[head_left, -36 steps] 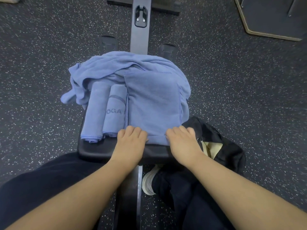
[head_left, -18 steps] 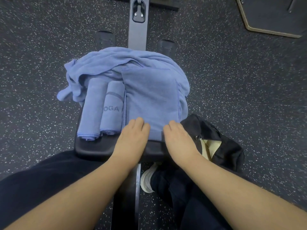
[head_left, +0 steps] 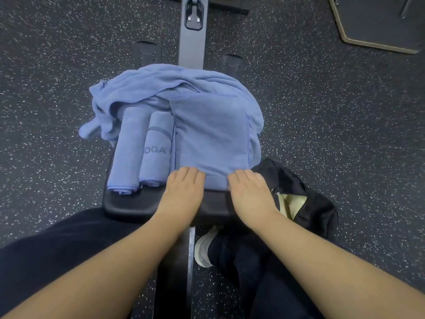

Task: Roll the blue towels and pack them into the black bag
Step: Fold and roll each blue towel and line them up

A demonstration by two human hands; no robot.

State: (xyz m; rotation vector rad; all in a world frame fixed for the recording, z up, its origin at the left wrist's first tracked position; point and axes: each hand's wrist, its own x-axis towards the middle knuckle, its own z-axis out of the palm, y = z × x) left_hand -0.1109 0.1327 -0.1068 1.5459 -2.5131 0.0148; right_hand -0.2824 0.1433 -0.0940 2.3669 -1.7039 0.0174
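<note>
Item: folded blue towel (head_left: 210, 134), soft pile, stitched hem, laid flat as a rectangle on the black padded seat (head_left: 128, 203) of a gym machine. Its near edge is gripped by both hands: the left hand (head_left: 184, 187) and right hand (head_left: 249, 191) are seen knuckles-up, fingers curled over the started roll. Just beside it on the left, two rolled blue towels (head_left: 142, 150) are laid lengthwise, one marked "OGA" in grey. A crumpled blue towel (head_left: 147, 88) is heaped behind. The black bag (head_left: 310, 203) is set on the speckled floor (head_left: 333, 134) at the right, mouth open, pale lining visible.
</note>
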